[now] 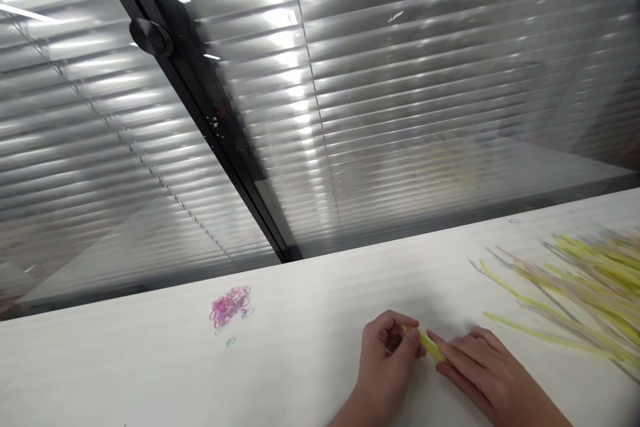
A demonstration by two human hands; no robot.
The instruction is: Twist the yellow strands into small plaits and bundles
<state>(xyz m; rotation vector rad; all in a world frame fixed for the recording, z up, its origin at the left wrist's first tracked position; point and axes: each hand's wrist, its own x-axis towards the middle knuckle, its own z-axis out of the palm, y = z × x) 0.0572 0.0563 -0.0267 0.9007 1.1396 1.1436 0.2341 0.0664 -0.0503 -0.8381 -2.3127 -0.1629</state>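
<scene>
Near the front edge of the view, my left hand [387, 363] is closed in a pinch, thumb against fingers, on one end of a short yellow strip [431, 347]. My right hand [483, 367] grips the other end between thumb and fingers, its fingers lying close together. The strip runs slantwise across the small gap between both hands, a little above or on the white table [310, 347]; which of the two I cannot tell. Parts of the strip are hidden under the fingers. To the right of my right hand spreads a loose bundle of long yellow and beige strips [600, 293], somewhat blurred.
A small heap of pink and purple rubber bands [229, 307] lies left of the hands, with a green band [231, 342] just below it. One purple band [515, 221] rests near the back edge. Behind the table stands a glass wall with blinds [410, 80] and a black frame [200, 107].
</scene>
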